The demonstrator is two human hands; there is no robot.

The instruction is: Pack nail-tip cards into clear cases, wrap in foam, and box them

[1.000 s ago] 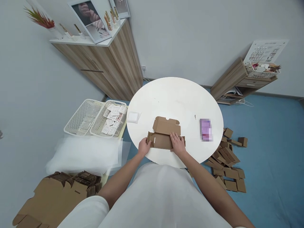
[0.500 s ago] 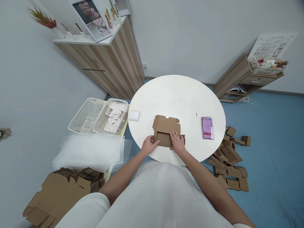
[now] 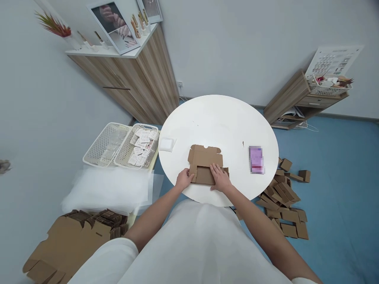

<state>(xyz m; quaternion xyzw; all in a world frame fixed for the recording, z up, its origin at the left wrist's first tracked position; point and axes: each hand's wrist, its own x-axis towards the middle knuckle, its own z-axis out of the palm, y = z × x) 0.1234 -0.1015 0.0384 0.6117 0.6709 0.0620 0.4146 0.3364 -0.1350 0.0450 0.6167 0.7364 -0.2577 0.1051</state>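
Note:
A brown cardboard box (image 3: 205, 157), partly folded, lies on the white round table (image 3: 219, 118) in front of me. Its notched lid flap spreads flat toward the far side, and a shallow recess shows nearer to me. My left hand (image 3: 184, 179) pinches the box's near left corner, thumb on top and fingers at the outer side. On the right part of the box rests my right hand (image 3: 220, 178), fingers stretched out across the panel and thumb at the front edge. Its palm hides part of the right side flap.
White packets (image 3: 166, 144) lie at the table's left, a purple pixelated item (image 3: 256, 159) at its right. Left stand a basket of cards (image 3: 139, 148), another basket (image 3: 103, 146), white sheets (image 3: 109, 189) and flat cartons (image 3: 71, 240). Folded boxes (image 3: 282, 197) heap on the floor at right.
The view has shifted slightly. Both hands keep nearly the same places on the box; my right fingers have slid a little, and the left side of the box looks pressed flatter.

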